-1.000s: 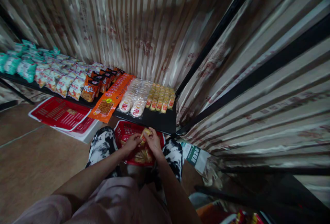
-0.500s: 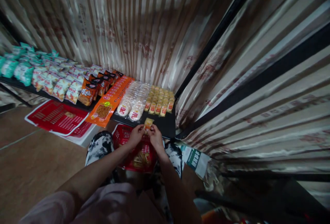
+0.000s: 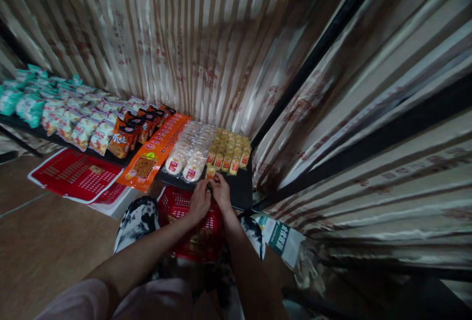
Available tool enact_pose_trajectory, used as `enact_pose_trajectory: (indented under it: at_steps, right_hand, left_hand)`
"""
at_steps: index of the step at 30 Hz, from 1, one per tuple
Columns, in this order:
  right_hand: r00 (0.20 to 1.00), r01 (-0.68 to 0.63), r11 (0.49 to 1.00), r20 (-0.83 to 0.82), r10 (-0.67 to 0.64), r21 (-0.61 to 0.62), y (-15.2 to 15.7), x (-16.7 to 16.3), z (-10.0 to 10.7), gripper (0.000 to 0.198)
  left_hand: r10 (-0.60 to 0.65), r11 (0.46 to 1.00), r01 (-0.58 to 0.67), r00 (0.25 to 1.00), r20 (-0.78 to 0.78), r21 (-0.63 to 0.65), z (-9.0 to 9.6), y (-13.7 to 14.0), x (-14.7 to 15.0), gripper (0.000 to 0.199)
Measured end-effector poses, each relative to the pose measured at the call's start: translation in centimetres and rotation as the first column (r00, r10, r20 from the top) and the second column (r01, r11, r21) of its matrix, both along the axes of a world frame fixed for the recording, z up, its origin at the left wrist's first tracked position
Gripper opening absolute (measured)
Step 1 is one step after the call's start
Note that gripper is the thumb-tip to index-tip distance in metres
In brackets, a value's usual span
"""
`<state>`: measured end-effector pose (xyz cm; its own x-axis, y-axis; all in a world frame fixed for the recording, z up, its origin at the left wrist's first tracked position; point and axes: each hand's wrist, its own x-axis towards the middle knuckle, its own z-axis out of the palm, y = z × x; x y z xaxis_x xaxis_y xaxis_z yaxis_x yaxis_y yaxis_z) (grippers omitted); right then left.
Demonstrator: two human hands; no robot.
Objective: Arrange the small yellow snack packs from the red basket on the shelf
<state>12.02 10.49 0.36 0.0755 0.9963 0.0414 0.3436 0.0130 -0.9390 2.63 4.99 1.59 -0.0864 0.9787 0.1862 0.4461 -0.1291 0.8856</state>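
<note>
A small yellow wrapped snack packet with an orange-red label is at the front of the rows of like packets on the black shelf. My right hand pinches its lower right side. The closed fingers of my left hand are at its lower left edge, partly hiding it. Under my forearms, between my knees, stands a red plastic basket with a few packets inside, hard to make out in the shade. Left of the yellow rows lie white round rice crackers in clear wrap.
Farther left on the shelf are a long orange snack bag, orange-black bags, white bags and green bags. A red basket lies below. Striped sheeting and a black slanting post border the shelf.
Both hands have moved forward with the yellow packet, from above the shelf's front edge to the front of the yellow rows. The view has shifted slightly.
</note>
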Motion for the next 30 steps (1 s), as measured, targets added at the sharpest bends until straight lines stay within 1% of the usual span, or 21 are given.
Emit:
enact_pose_trajectory:
  at_steps: [3,7,10,13,17,21,26,30]
  right_hand:
    - [0.999,0.035,0.999,0.021,-0.035,-0.008,0.9,-0.2,-0.1,0.034]
    - [0.996,0.078,0.997,0.044,-0.078,-0.003,1.9,-0.4,0.2,0.037]
    - [0.989,0.112,0.994,0.091,-0.113,0.019,2.4,-0.7,0.5,0.032]
    - [0.986,0.110,0.993,0.119,-0.114,0.041,2.6,-0.8,0.6,0.028]
    - [0.986,0.098,0.993,0.127,-0.106,0.070,2.5,-0.8,0.2,0.029]
    - [0.987,0.110,0.987,0.101,-0.122,0.115,2.4,-0.7,-0.6,0.029]
    - [0.992,0.113,0.987,0.045,-0.119,0.117,2.4,-0.7,-1.5,0.030]
    - [0.995,0.091,0.987,0.027,-0.095,0.133,2.2,-0.5,-1.8,0.034]
  left_hand:
    - [-0.006,1.000,0.006,0.999,0.043,-0.008,-0.4,0.7,0.4,0.045]
    - [0.010,0.999,-0.005,0.994,0.105,-0.047,-0.5,1.4,0.9,0.048]
    - [0.001,0.998,0.008,0.992,0.130,-0.066,-0.5,1.8,0.9,0.050]
    - [-0.002,0.999,0.009,0.988,0.155,-0.049,-0.7,2.1,0.9,0.051]
    - [0.001,0.999,0.009,0.982,0.191,-0.050,-1.2,2.4,0.8,0.051]
    - [0.009,0.999,0.001,0.983,0.184,-0.054,-1.4,2.6,1.0,0.053]
    - [0.038,0.996,-0.026,0.987,0.156,-0.080,-0.6,3.0,1.0,0.050]
    - [0.005,0.997,0.004,0.994,0.109,-0.080,0.5,3.1,0.9,0.048]
